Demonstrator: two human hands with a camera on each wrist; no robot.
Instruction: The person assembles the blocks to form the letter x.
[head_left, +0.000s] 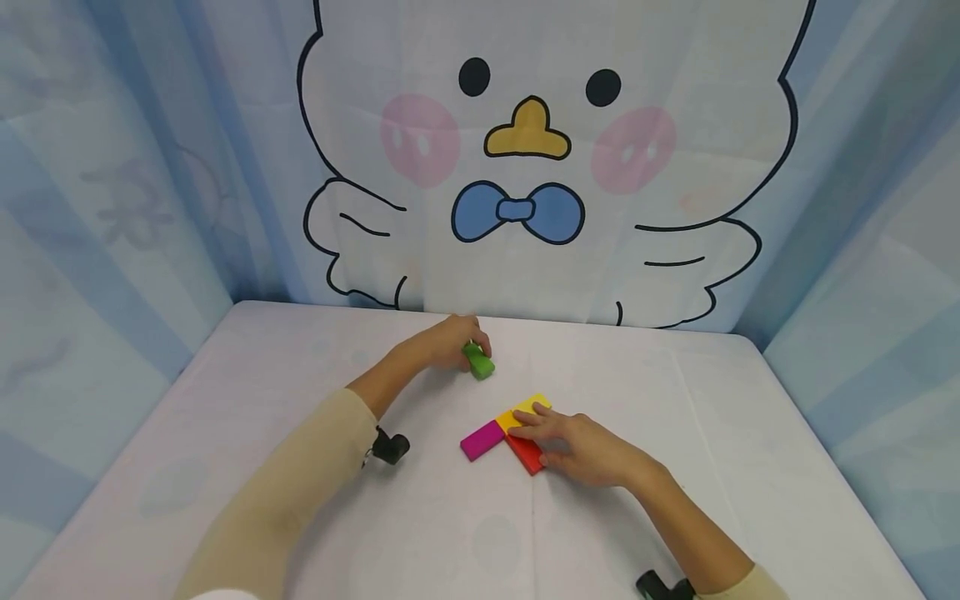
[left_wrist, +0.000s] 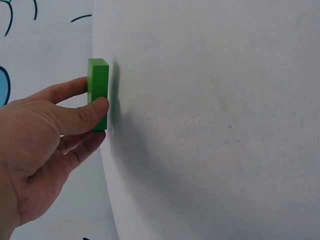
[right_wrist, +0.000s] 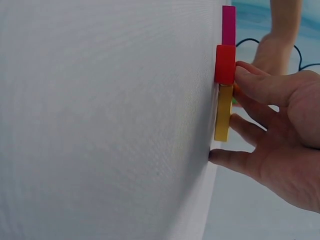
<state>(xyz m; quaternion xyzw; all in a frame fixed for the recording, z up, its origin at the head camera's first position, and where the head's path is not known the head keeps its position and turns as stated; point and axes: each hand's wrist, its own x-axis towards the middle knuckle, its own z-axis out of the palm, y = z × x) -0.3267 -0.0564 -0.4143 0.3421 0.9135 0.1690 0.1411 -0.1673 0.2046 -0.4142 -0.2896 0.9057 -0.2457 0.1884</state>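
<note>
My left hand (head_left: 452,342) pinches a green block (head_left: 478,362) between thumb and fingers near the far edge of the table. In the left wrist view the green block (left_wrist: 98,82) stands close to the table surface; whether it touches is unclear. Nearer to me, a magenta block (head_left: 482,440), an orange block (head_left: 509,420), a yellow block (head_left: 537,402) and a red block (head_left: 527,455) lie together. Over them my right hand (head_left: 585,448) spreads its fingers, fingertips on the orange and yellow blocks and thumb at the red block (right_wrist: 225,64). The hand partly hides these blocks.
A white cloth covers the table (head_left: 420,517). Behind it hangs a curtain (head_left: 525,275) printed with a cartoon bird, and blue curtains flank both sides. Each wrist wears a small black camera (head_left: 392,447).
</note>
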